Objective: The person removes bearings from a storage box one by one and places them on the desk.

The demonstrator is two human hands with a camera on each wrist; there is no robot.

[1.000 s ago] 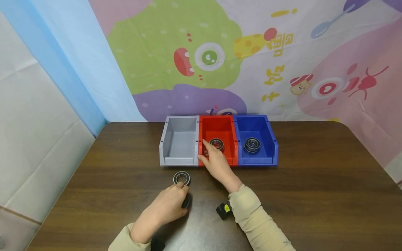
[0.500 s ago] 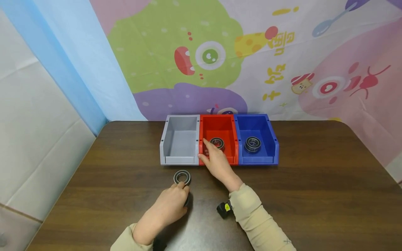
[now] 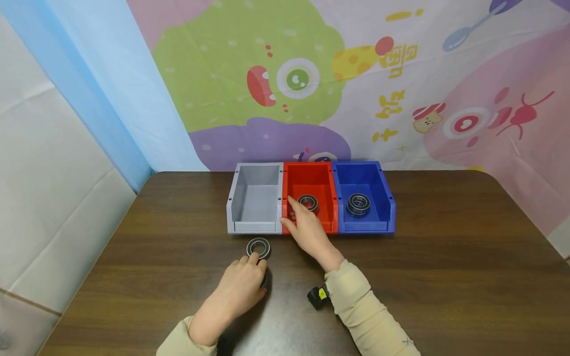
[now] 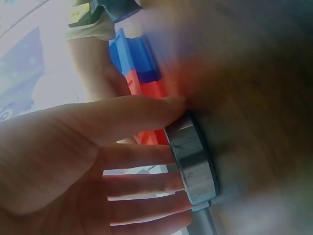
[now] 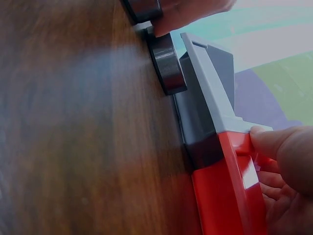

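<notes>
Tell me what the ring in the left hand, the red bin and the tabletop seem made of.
Ring: probably metal, polished; its outer band shows streaky highlights. Red bin: likely moulded plastic, semi-gloss; even colour, a white highlight near its rim. Tabletop: wood or printed laminate, satin; brown grain and soft glare fit either.

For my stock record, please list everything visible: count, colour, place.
Table: 1, brown, foreground
Backdrop: 1, multicoloured, behind table
Wall: 1, whitish, left
Storage bins: 3, grey, red, blue, table's back
Far bearing: 1, black, before grey bin
Near bearing: 1, black, beside it
Binned bearings: at least 2, black, red bin, blue bin
Wrist devices: 2, black, wrists
Sleeves: 2, beige, forearms
Left hand: 1, bare, holding near bearing
Right hand: 1, bare, touching red bin
</notes>
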